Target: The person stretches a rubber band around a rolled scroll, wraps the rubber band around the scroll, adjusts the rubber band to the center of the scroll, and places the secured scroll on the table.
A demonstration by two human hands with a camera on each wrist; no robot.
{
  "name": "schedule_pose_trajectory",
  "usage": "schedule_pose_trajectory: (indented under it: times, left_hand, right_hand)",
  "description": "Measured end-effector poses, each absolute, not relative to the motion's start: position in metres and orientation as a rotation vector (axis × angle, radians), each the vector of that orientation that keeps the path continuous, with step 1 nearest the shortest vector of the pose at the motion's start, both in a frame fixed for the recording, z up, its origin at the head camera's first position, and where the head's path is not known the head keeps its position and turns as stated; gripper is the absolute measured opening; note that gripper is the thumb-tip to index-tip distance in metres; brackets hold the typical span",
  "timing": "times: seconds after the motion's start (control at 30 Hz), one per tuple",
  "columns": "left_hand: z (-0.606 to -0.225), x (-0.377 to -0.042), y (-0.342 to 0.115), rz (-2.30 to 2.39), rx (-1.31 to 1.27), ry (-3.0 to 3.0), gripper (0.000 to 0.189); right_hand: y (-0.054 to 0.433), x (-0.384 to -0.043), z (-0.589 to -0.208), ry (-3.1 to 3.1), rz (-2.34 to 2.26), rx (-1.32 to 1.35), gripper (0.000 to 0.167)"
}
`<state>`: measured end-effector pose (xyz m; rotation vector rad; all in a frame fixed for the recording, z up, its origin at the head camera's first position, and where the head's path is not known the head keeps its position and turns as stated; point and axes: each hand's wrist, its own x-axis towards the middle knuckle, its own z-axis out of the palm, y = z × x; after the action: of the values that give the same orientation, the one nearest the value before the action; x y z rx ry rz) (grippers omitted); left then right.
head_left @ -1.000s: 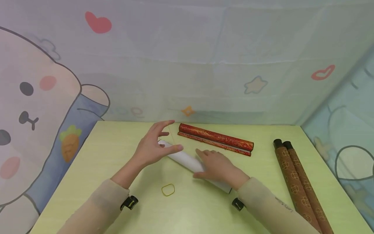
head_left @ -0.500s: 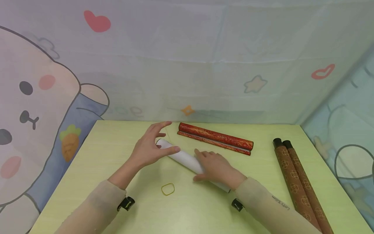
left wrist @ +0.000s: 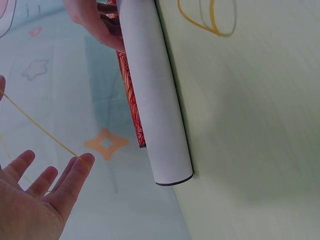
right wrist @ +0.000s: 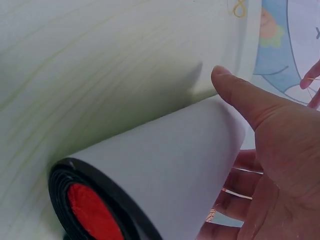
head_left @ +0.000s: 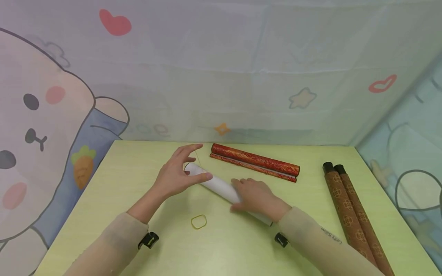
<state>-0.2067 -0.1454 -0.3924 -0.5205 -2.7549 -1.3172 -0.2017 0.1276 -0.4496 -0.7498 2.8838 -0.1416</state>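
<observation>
A white roll [head_left: 221, 188] with a dark rim lies diagonally on the table. In the right wrist view, layers wind round a red core at its near end. My right hand [head_left: 259, 197] grips the roll near its middle, thumb on the near side and fingers on the far side. Around the roll's far end, my left hand [head_left: 174, 174] is held with thumb and fingers spread wide. A thin yellow rubber band [left wrist: 40, 129] is stretched across those fingers. From the head view I cannot tell whether the band touches the roll.
Behind the roll lies a red-and-gold patterned roll [head_left: 255, 160]. Two brown patterned rolls [head_left: 348, 214] with black ends lie side by side at the right. A loose yellow rubber band [head_left: 198, 222] lies on the table in front. A printed cloth hangs behind.
My left hand has shifted slightly left with the stretched band, and the roll's far end has shifted slightly left too. My right hand has kept its grip on the roll.
</observation>
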Motion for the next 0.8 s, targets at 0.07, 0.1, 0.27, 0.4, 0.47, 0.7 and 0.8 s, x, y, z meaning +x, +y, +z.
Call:
schedule_pose_trajectory:
  times: [0.07, 0.1, 0.27, 0.4, 0.47, 0.7, 0.8]
  left_hand:
    - [-0.393, -0.207, -0.145, -1.313, -0.519, -2.755, 0.088]
    - [-0.393, -0.207, -0.145, -1.311, -0.518, -2.756, 0.088]
    - [-0.393, -0.205, -0.146, -1.306, -0.509, -2.758, 0.087]
    - [-0.394, -0.205, -0.147, -1.293, -0.512, -2.758, 0.087]
    - [-0.393, -0.205, -0.147, -1.289, -0.514, -2.76, 0.086]
    - [-0.394, -0.206, -0.146, -1.287, -0.521, -2.761, 0.088]
    - [-0.395, -0.206, -0.146, -1.292, -0.529, -2.756, 0.088]
  right_hand:
    - [0.127, -0.203, -0.45, 2.886, -0.145, -0.757, 0.08]
    - [0.127, -0.203, -0.45, 2.887, -0.143, -0.763, 0.079]
    - [0.126, -0.204, -0.447, 2.885, -0.155, -0.78, 0.071]
    - [0.125, -0.204, -0.445, 2.876, -0.171, -0.785, 0.067]
    - [0.126, -0.205, -0.444, 2.871, -0.185, -0.786, 0.068]
    - [0.128, -0.212, -0.445, 2.836, -0.239, -0.764, 0.08]
    - [0.13, -0.214, -0.444, 2.808, -0.278, -0.741, 0.083]
